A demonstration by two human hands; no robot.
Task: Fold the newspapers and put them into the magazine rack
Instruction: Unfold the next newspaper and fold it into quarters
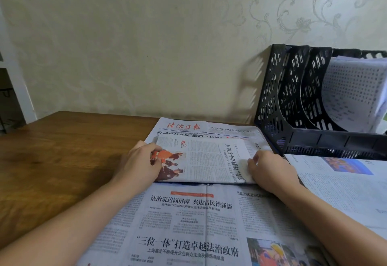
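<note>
On the table [62, 150], mid-fold: left hand [142, 165] and right hand [270, 169] pinching the folded paper [205, 161]. Next, probably press flat, then lift into the rack [293, 102] just beside.

newspaper [201, 161] half-folded, flat beside black rack [293, 106].

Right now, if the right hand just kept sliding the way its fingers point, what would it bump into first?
The right hand points left across the folded newspaper, so it would probably meet the left hand holding the opposite edge, though its exact heading is hard to judge.
</note>
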